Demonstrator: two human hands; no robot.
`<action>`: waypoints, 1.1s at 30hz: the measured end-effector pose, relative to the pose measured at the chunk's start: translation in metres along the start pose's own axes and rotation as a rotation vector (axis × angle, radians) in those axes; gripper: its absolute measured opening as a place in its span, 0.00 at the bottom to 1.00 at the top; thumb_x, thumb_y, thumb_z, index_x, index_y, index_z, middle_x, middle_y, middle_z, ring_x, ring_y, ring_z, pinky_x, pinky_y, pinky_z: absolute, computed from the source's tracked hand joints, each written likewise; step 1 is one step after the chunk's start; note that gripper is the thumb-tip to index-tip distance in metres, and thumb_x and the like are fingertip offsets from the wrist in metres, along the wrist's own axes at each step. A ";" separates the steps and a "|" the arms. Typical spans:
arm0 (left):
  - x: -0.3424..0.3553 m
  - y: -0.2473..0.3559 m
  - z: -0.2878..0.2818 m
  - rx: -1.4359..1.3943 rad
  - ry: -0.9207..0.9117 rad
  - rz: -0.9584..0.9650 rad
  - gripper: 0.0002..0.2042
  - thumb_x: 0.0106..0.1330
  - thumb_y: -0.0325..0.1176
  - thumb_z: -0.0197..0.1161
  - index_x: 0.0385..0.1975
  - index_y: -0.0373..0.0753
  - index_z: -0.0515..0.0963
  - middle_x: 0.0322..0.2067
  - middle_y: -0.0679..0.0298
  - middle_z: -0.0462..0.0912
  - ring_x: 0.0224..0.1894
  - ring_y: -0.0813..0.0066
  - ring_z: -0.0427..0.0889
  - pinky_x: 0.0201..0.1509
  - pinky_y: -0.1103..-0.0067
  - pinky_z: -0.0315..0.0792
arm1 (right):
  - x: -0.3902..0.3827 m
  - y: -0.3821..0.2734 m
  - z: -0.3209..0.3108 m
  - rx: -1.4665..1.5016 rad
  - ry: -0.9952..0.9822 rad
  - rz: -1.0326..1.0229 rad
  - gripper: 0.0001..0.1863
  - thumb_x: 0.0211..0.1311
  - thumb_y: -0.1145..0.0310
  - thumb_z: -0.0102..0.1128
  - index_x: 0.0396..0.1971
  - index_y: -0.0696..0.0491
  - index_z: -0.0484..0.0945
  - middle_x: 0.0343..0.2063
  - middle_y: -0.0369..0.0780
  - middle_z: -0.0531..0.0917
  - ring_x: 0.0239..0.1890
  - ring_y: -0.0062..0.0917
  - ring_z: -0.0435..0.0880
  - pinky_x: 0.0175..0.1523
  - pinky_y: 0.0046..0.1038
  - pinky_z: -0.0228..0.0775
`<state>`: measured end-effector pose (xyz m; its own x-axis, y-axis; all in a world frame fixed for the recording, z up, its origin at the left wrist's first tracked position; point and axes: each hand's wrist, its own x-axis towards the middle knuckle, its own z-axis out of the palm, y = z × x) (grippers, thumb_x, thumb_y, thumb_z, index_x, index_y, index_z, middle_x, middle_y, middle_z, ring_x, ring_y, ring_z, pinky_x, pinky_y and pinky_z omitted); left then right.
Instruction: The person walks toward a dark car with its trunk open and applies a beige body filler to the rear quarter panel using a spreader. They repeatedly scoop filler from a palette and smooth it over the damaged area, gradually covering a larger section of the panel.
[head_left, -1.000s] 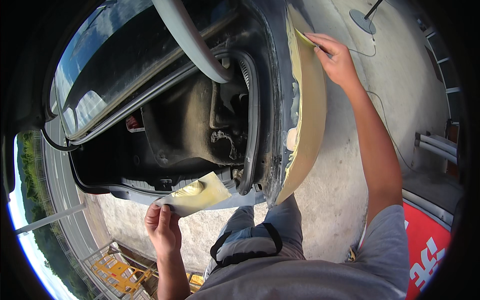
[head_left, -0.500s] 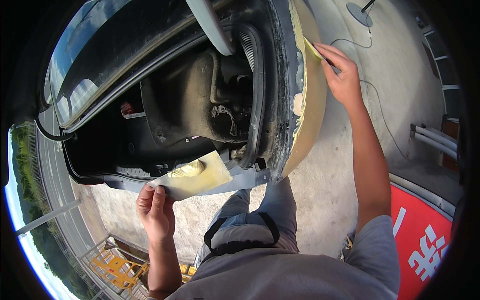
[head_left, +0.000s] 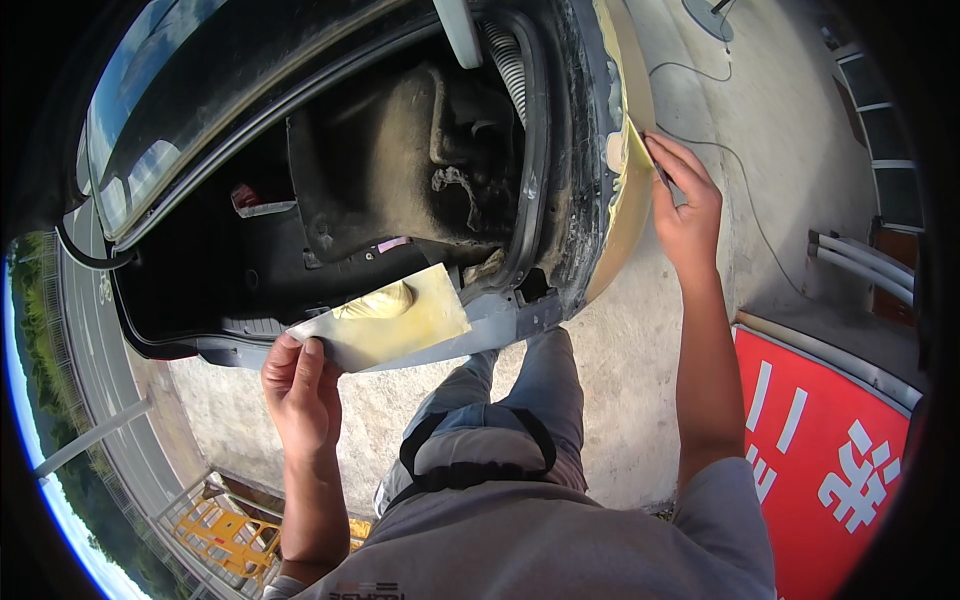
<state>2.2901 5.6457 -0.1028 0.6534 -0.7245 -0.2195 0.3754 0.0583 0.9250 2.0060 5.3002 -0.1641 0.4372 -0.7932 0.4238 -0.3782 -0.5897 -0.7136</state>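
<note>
My left hand [head_left: 302, 393] pinches one corner of a flat rectangular board [head_left: 425, 325]. On the board sits a mound of pale yellow putty [head_left: 378, 302]. At the right, my right hand [head_left: 688, 205] is closed on a thin putty spreader [head_left: 648, 150], seen nearly edge-on. Its blade rests against the yellow putty-covered panel [head_left: 615, 245] of the car's rear corner. Ragged putty runs along the panel's inner edge, beside grey and black body metal [head_left: 570, 160]. My palm hides part of the spreader's grip.
The car's open trunk [head_left: 400, 180] lies ahead, with a ribbed hose [head_left: 508, 70] near its right side. A grey strut-like piece [head_left: 458, 30] hangs above. Right of me stand a red sign [head_left: 810, 430] and white bars [head_left: 865, 265]; a cable [head_left: 750, 180] crosses the concrete.
My right hand has drawn the spreader down along the panel, toward me. The board in my left hand has shifted slightly up. The whole view has tilted a little.
</note>
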 end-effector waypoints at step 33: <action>0.008 0.019 -0.016 0.036 -0.185 0.023 0.08 0.77 0.26 0.56 0.47 0.36 0.82 0.41 0.63 0.88 0.43 0.79 0.85 0.50 0.79 0.80 | -0.207 -0.088 0.112 -0.146 0.456 0.035 0.26 0.51 0.90 0.60 0.53 0.61 0.82 0.51 0.48 0.76 0.57 0.47 0.78 0.59 0.42 0.75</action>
<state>2.3132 5.6523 -0.0919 0.5282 -0.8374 -0.1403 0.3359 0.0543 0.9403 2.0401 5.5332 -0.2510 0.0322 -0.7791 0.6260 -0.5114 -0.5510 -0.6595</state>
